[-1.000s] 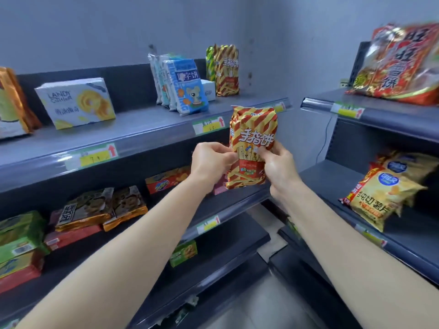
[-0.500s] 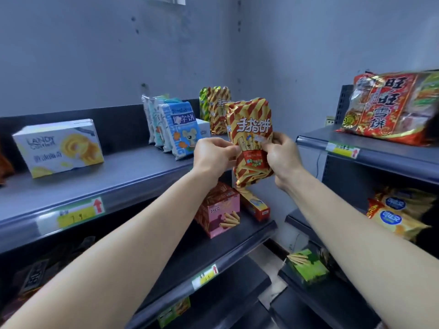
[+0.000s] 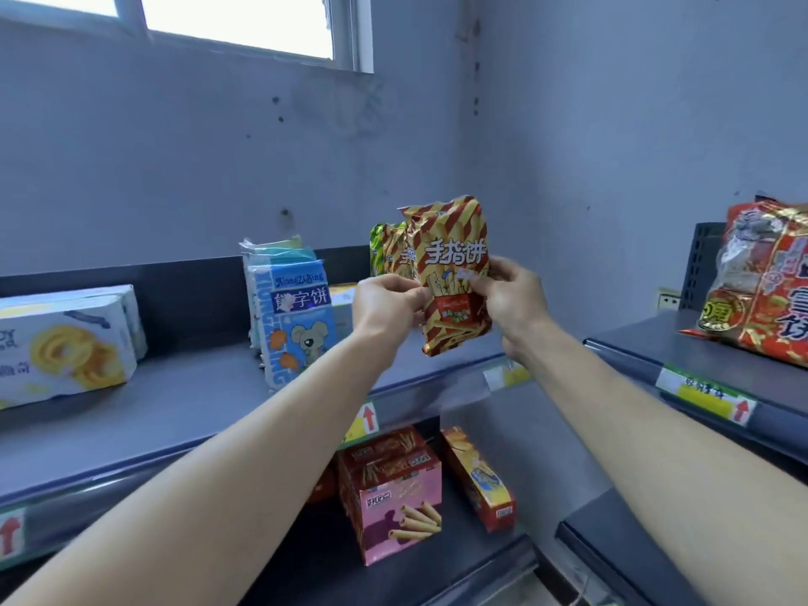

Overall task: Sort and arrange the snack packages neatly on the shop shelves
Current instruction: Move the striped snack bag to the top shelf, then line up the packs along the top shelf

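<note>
A red and gold striped snack bag (image 3: 450, 255) is upright in the air above the top shelf (image 3: 196, 400). My left hand (image 3: 387, 306) pinches its left edge and my right hand (image 3: 511, 299) pinches its right edge. Just behind it, matching striped bags and a green one (image 3: 387, 251) stand at the back of the shelf. To their left stand blue and white mouse-print bags (image 3: 293, 317). A white cookie box (image 3: 65, 347) lies at the far left.
A large red rice-cracker bag (image 3: 769, 290) leans on the right-hand shelf unit. On the shelf below sit a pink wafer-roll box (image 3: 393, 496) and an orange box (image 3: 478, 478). Price labels line the shelf edges. A window is in the wall above.
Both hands have lifted the striped bag from the level of the lower shelf up to the top shelf, close to the matching bags. The view has tilted upward.
</note>
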Tool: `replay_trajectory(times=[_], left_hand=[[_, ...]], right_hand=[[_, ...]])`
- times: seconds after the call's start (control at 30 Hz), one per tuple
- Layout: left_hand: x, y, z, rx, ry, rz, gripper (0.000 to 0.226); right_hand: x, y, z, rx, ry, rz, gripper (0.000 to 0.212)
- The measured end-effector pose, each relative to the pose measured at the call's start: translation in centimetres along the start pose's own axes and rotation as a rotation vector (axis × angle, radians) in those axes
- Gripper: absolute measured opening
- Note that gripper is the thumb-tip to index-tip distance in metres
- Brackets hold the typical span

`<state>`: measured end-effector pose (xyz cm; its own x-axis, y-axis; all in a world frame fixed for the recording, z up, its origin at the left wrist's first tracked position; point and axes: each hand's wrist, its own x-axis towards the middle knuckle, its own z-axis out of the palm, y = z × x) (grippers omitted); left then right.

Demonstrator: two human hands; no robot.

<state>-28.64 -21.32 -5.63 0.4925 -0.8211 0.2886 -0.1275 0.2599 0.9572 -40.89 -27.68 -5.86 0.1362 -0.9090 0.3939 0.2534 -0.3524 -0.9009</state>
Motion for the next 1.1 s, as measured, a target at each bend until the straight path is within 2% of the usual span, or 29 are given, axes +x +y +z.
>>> replay_trajectory(times=[0.3,0.43,0.57,0.83,1.1], left_hand=[[6.1,-3.5,4.1,0.101,0.19,-0.055,0.018],[7.7,-4.7,4.4,0.124,0.261,-0.04,0.018],[8.9,-5.3,4.6,0.139,0.292,-0.038,0.017],[10.5,-5.7,5.1,0.146,0.353,-0.057,0.015],[10.5,-5.6,5.3,0.173,0.396,-0.069,0.015]], right_hand=[[8.2,4.9,-1.3,0.027,-0.129,0.103,0.012],[10.1,6.6,-1.0,0.04,-0.195,0.153,0.02],[11.4,7.7,-0.6,0.038,-0.22,0.18,0.024],[12.9,8.0,0.0,-0.004,-0.202,0.204,0.014],[12.3,7.6,0.1,-0.085,-0.213,0.17,0.021]])
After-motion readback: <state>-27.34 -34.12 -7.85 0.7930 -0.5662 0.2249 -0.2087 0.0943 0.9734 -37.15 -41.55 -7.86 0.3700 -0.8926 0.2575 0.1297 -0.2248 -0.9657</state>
